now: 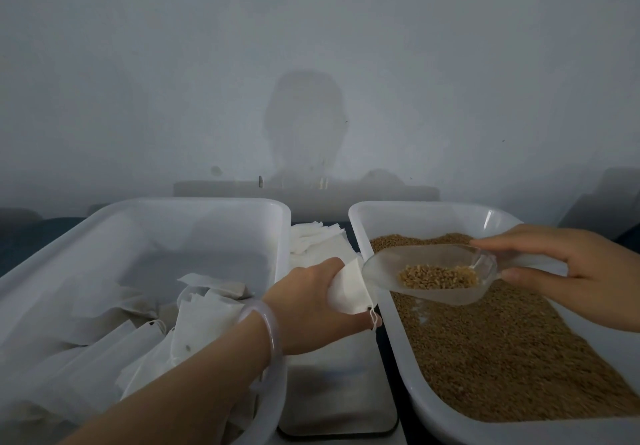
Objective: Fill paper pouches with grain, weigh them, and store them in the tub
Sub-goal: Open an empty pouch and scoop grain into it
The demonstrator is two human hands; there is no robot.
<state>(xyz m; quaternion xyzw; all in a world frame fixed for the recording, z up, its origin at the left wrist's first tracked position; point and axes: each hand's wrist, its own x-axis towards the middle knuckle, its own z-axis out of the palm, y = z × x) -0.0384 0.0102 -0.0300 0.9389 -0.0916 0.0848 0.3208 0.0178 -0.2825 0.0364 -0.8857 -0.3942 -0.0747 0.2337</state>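
Two white tubs flank me, set apart with a dark gap between them. My left hand (311,306) reaches across the near right corner of the left tub (194,202) and grips a small white paper pouch (348,289), fingers and thumb curled round it so that its mouth faces right. Its thin drawstring (373,316) dangles by my thumb. A pale bangle (268,327) sits on that wrist.

My right hand (568,268) pinches the handle of a clear plastic scoop (429,271), forefinger laid along the top and thumb underneath. The scoop is roughly level above the right tub (360,237), its lip just beside the pouch mouth; whether they touch I cannot tell. A small mound of brown grain (440,276) lies towards the handle end of the scoop, and more grain covers the floor of the right tub.

In the left tub a loose heap of white pouches (138,340) lies jumbled towards the near end; how full each one is I cannot tell. Between the tubs, below my left hand, lies a flat metal scale platform (339,403), and beyond it a stack of flat empty pouches (315,244). Behind everything stands a plain pale wall (138,64) with the shadow (304,126) of a head on it
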